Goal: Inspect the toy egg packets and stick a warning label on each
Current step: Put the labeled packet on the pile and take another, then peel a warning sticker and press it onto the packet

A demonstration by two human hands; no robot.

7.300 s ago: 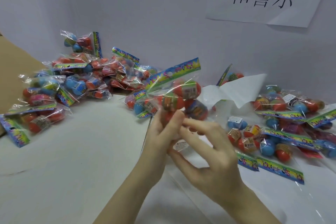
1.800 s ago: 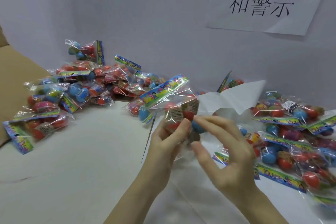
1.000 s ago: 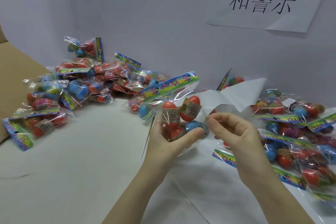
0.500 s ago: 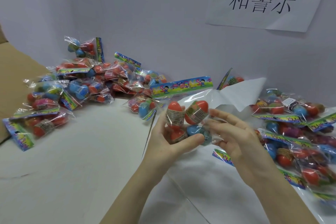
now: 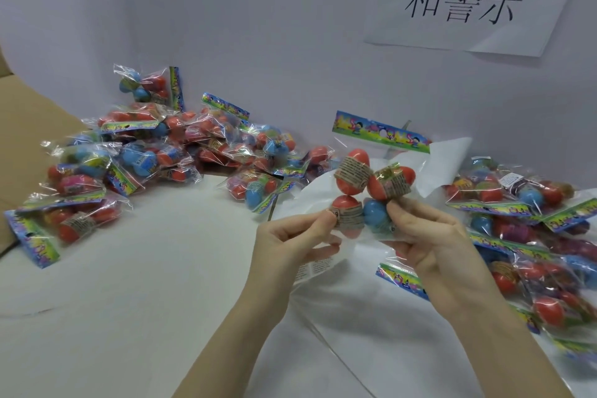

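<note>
Left hand and right hand pinch one egg packet upright; loose packets heaped left of it, label seemingly unclear

Glossy plastic film, smooth eggs, matt paper and table cover

The held packet is clear, shiny, crinkled film around smooth plastic eggs with printed bands; its header strip is glossy colour print. The sign at upper right is matt white paper, and the table cover looks matt white.
</note>
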